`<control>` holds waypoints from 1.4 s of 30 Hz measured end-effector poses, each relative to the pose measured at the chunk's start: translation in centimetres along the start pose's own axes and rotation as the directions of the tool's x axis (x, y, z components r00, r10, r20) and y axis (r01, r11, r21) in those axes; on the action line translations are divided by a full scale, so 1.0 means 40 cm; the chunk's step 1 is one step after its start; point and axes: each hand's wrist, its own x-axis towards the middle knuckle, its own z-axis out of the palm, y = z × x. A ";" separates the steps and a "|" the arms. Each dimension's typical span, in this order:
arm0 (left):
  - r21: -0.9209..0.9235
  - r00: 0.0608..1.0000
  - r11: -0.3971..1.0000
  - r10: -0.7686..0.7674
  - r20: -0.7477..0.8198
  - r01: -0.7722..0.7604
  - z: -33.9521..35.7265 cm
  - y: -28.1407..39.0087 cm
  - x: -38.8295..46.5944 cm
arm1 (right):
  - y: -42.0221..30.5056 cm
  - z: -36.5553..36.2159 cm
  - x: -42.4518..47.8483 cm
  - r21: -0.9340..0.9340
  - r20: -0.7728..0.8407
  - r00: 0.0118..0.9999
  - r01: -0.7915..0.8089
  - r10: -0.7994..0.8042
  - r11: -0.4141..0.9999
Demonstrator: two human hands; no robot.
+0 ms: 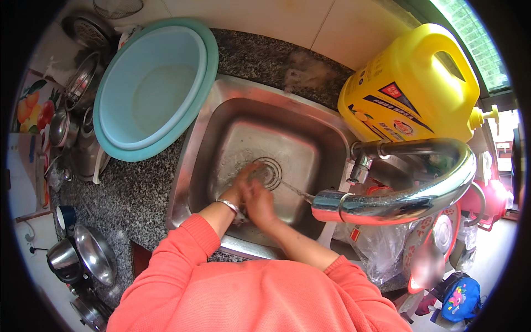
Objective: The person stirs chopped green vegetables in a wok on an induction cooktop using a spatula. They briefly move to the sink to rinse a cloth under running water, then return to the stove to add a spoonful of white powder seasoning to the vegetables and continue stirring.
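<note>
My left hand (244, 179) and my right hand (259, 204) are pressed together low in the stainless steel sink (286, 143), close to its drain (271, 174). A thin stream of water (294, 189) runs onto them from the spout of the chrome faucet (381, 207). Both hands are blurred, and their fingers overlap, so I cannot tell whether anything is between them. A silver bracelet (227, 205) circles my left wrist. Wet splashes show on the sink floor beside the left hand.
Nested light-blue plastic basins (166, 89) stand left of the sink on the speckled stone counter (132, 189). A big yellow pump-top detergent jug (408, 89) stands behind the faucet. Clear plastic bags (377, 249) lie to the right. Metal bowls (95, 254) and pots sit at the left.
</note>
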 end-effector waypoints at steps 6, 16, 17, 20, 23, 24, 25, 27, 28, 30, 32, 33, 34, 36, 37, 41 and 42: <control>0.225 0.939 0.974 0.078 -0.334 -0.001 0.170 -0.006 -0.021 | 0.114 -0.084 0.161 -0.279 -0.224 0.974 -0.097 0.033 0.956; 0.156 0.830 0.927 -0.219 -0.513 0.340 0.132 0.010 -0.038 | 0.312 0.115 0.160 0.062 -0.348 0.932 -0.089 0.105 0.994; 0.071 0.861 0.941 -0.269 -0.431 0.330 0.098 0.012 -0.030 | 0.271 0.119 0.148 0.288 -0.192 0.968 -0.103 0.162 0.952; -0.074 0.889 0.965 -0.259 -0.378 0.250 -0.025 0.030 0.012 | -0.003 -0.016 0.047 0.490 0.279 0.928 -0.360 0.248 0.794; -0.318 0.945 0.942 -0.193 -0.263 0.104 -0.052 0.005 0.039 | -0.041 -0.030 0.002 0.326 0.169 0.967 -0.236 0.189 0.916; -0.335 0.975 0.937 -0.158 -0.156 0.099 -0.042 -0.015 0.035 | -0.011 -0.005 0.017 0.276 0.049 0.976 -0.216 0.210 0.937; -0.360 0.992 0.928 -0.118 -0.052 0.091 -0.019 -0.022 0.017 | 0.011 0.015 0.035 0.221 -0.063 0.975 -0.197 0.215 0.955; -0.077 0.932 0.990 -0.135 -0.336 0.116 0.083 -0.027 -0.007 | 0.076 -0.006 0.122 -0.022 -0.198 0.968 -0.160 0.153 0.987; -0.115 0.909 0.975 -0.218 -0.356 0.189 0.157 0.017 -0.042 | 0.091 -0.029 0.173 -0.020 -0.199 0.936 -0.299 0.289 0.954; 0.060 0.946 0.986 -0.133 -0.294 0.157 0.125 -0.020 -0.016 | 0.106 -0.084 0.221 -0.139 -0.214 0.929 -0.334 0.301 0.932; 0.281 0.966 0.959 0.091 -0.240 -0.020 0.159 -0.015 -0.010 | 0.184 -0.121 0.259 -0.204 -0.246 0.938 -0.298 0.246 0.932; 0.295 0.942 0.955 0.076 -0.328 0.026 0.169 0.016 -0.021 | 0.193 -0.147 0.259 -0.249 -0.322 0.920 -0.311 0.224 0.917; 0.302 0.907 0.951 0.066 -0.416 0.069 0.176 0.046 -0.022 | 0.194 -0.176 0.258 -0.296 -0.393 0.900 -0.320 0.191 0.900; 0.268 0.852 0.946 -0.014 -0.524 0.181 0.154 0.058 -0.021 | 0.211 -0.162 0.250 -0.301 -0.490 0.861 -0.317 0.139 0.900; 0.232 0.836 0.941 -0.085 -0.543 0.247 0.116 0.046 -0.015 | 0.245 -0.111 0.241 -0.263 -0.523 0.843 -0.300 0.126 0.917; 0.126 0.909 0.981 -0.083 -0.408 0.146 0.029 -0.028 0.025 | 0.260 0.084 0.199 0.385 -0.116 0.988 -0.048 0.099 0.922; 0.013 0.889 0.983 -0.161 -0.428 0.184 0.050 0.022 0.010 | 0.173 0.064 0.159 0.574 0.069 0.995 -0.094 0.066 0.813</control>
